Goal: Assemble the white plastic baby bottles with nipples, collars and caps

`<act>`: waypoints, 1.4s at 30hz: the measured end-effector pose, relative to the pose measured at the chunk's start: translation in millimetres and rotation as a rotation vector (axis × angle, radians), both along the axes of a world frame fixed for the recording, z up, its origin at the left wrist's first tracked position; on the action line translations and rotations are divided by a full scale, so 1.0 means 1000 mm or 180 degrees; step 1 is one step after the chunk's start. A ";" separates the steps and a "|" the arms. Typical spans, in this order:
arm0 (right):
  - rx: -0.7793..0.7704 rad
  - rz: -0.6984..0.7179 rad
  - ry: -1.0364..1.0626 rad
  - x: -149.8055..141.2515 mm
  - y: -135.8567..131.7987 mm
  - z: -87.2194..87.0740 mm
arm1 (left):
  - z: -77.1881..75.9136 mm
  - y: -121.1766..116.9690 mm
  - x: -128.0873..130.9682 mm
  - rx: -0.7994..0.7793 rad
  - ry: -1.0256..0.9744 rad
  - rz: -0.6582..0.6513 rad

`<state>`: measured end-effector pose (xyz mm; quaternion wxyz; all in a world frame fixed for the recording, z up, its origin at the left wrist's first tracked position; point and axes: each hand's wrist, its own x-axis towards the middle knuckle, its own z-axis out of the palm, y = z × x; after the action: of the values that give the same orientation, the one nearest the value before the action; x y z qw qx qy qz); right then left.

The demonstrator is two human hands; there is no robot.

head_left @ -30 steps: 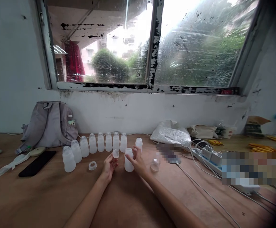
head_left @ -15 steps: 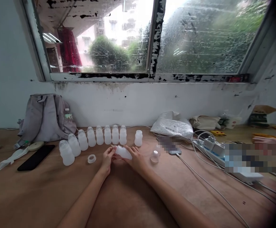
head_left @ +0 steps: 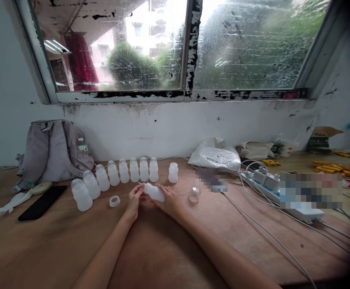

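Note:
My right hand [head_left: 169, 201] grips a small translucent white bottle [head_left: 155, 192], tipped on its side with its mouth toward the left. My left hand [head_left: 135, 199] pinches at the bottle's mouth, where a small clear piece was held earlier; that piece is hidden now. A curved row of several capped white bottles [head_left: 114, 174] stands just beyond my hands. One uncapped bottle [head_left: 173, 172] stands apart at the right of the row. A white ring [head_left: 114, 200] lies left of my left hand. A clear cap [head_left: 193, 195] sits right of my right hand.
A grey backpack [head_left: 53, 150] leans on the wall at back left, with a black phone [head_left: 41, 202] and a white cloth [head_left: 9, 205] before it. A plastic bag [head_left: 214, 156], a power strip [head_left: 275, 188] and cables [head_left: 271, 237] fill the right side. A windowed wall bounds the wooden table [head_left: 42, 249].
A second ago the bottle stood upright under my right hand and my left held a small clear piece. The bottle is now tipped sideways with both hands on it.

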<state>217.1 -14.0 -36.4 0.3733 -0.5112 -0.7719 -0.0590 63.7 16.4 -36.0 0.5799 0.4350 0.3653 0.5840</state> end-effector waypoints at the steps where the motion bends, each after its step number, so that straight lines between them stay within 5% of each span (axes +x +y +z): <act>1: -0.0004 -0.0008 -0.0006 0.000 0.000 0.000 | 0.000 0.000 0.000 0.0000 0.0007 0.0002; 21: 0.0018 0.0027 -0.0191 0.001 -0.001 0.001 | 0.000 -0.003 -0.001 -0.0006 0.0193 0.0000; 42: -0.0410 0.0000 -0.0283 0.008 -0.002 0.003 | -0.004 0.006 -0.002 0.0063 -0.0487 -0.0354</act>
<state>224.6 -16.2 -33.1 0.3049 -0.5311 -0.7899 -0.0318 61.9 22.6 -39.7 0.6333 0.4144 0.2894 0.5860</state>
